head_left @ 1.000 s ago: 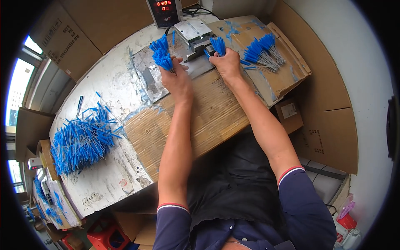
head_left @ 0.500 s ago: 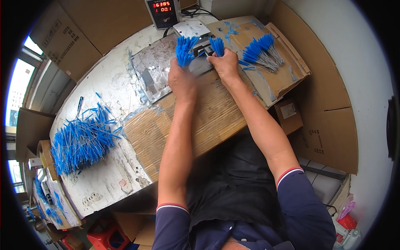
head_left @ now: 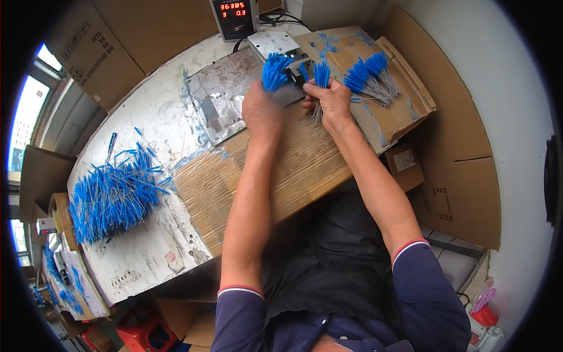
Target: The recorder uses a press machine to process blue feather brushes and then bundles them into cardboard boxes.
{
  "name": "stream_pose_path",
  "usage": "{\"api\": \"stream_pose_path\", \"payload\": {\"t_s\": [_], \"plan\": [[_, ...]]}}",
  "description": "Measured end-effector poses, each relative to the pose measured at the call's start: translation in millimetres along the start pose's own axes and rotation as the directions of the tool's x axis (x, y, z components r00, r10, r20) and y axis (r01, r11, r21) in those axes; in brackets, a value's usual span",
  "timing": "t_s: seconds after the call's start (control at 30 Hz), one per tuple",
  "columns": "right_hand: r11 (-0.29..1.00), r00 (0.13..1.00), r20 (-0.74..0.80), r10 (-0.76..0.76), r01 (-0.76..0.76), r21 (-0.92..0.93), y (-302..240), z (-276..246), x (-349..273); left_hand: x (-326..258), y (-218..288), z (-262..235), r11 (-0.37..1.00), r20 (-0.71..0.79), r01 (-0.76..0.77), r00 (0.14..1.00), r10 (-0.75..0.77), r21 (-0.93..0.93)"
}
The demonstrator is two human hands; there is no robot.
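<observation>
Left hand (head_left: 261,111) moved right, cardboard panels (head_left: 135,23) edging table (head_left: 170,117).

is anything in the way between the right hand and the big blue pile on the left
Yes: in this view, the left forearm, near its wrist, crosses the line from the right hand to the pile. The left hand grips blue-tipped stems.

The tabletop (head_left: 146,249) carries sticks (head_left: 114,202) near its left edge; cardboard (head_left: 302,167) at its near edge; a display (head_left: 236,19) at its far edge.
</observation>
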State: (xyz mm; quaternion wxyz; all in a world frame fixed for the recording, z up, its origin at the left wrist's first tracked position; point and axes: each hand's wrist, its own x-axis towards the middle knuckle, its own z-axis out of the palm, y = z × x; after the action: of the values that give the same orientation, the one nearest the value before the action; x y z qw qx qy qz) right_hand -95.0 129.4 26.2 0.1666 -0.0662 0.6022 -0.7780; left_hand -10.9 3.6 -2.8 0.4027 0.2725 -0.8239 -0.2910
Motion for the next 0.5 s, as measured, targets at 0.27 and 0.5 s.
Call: {"api": "stream_pose_path", "payload": {"t_s": [0.27, 0.5], "plan": [[0.995, 0.993, 0.078, 0.091, -0.086, -0.058, -2.9, -8.4, -3.5, -1.9, -0.4, -2.8, 0.994, 0.023, -0.093, 0.996, 0.092, 0.052], [0.974, 0.978, 0.151, 0.141, -0.110, -0.197, -10.0, -3.1, -4.3, -4.0, 0.4, -5.9, 0.994, -0.042, -0.002, 0.999, 0.007, 0.107]]}}
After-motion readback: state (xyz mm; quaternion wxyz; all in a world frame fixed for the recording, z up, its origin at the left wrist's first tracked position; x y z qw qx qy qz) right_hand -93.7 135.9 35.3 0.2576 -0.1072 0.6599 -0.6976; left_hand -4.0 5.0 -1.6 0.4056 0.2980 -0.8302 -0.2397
